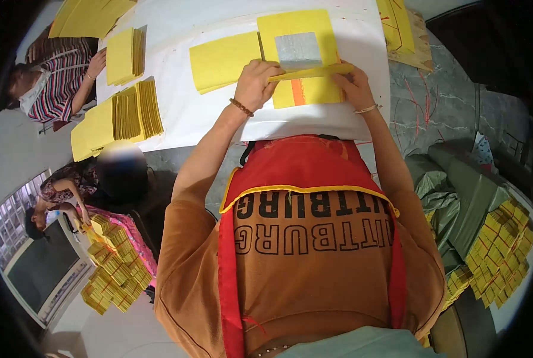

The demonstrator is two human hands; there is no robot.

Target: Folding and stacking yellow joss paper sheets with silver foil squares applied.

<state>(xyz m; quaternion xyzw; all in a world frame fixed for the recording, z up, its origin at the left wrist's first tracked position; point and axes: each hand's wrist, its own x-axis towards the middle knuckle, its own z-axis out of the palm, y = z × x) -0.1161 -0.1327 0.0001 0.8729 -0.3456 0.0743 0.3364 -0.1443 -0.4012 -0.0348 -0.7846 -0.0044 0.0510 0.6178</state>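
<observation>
On the white table lies a yellow paper sheet [296, 24] with a silver square [299, 50] and an orange strip [298, 92]. Across it, just below the silver square, runs a raised, narrow yellow paper edge [311, 73]. My left hand [257, 86] pinches the left end of this edge, its fingers closed. At the other end my right hand [356, 86] grips the same paper between thumb and fingers. Whether the edge belongs to the sheet beneath cannot be made out. Left of it, close to my left hand, rests a yellow paper stack [225, 61].
Folded yellow paper bundles [136, 113] stand at the table's left, where a person in a striped top [61, 80] works. Another person [70, 185] sits beside piled yellow bundles [114, 262]. More bundles [502, 250] and green sheeting [466, 185] lie at right.
</observation>
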